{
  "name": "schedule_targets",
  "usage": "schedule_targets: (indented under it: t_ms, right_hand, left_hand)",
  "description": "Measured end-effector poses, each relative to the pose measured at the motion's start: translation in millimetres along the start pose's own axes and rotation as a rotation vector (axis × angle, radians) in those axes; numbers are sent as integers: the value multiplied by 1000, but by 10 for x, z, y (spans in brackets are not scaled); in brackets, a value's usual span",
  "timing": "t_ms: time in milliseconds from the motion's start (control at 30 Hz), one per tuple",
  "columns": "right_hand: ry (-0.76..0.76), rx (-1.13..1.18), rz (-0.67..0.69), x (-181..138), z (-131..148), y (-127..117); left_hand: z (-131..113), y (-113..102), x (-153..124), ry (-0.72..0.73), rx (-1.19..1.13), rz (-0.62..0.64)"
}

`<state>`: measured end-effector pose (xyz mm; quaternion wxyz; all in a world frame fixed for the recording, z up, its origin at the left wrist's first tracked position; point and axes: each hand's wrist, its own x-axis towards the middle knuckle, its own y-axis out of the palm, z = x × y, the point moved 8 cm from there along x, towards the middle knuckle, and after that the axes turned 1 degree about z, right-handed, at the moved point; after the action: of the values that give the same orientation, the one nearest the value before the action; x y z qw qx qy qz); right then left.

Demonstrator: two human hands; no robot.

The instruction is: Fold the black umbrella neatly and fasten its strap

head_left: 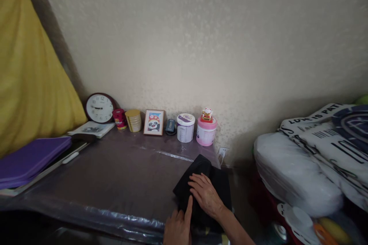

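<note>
A folded black cloth point(211, 176) lies at the right end of a dark table point(115, 168) covered in clear plastic. My right hand point(204, 193) lies flat on the cloth, fingers stretched out and spread toward the left. At the bottom edge my left hand point(178, 226) is curled, with its index finger pointing up and touching the cloth's near left edge. Neither hand holds anything that I can see.
Along the wall stand a round clock point(99, 108), a red tin point(119, 118), a gold tin point(133, 120), a panda picture frame point(154, 122), a white tub point(185, 127) and a pink tub point(206, 131). A purple pad point(31, 159) lies left. Folded bedding point(313, 160) is stacked right.
</note>
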<state>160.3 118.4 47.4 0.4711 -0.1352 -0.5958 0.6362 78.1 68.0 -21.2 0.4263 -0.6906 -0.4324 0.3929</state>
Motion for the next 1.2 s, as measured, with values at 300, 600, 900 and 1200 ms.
schedule_targets:
  t_ms: [300,600,900,1200]
  right_hand:
    - [39,-93,-22,284,-509,67]
    - [138,-133,16,515,-977,133]
    - [164,-220,-79,534,-578,52]
    - [246,-168,-118,449,-669,-28]
  left_hand:
    - [75,176,88,-84,66,-23]
    - [113,189,98,-119,1,29]
    - [110,130,47,-129,-10,80]
    - [104,82,-17,-118,-55,115]
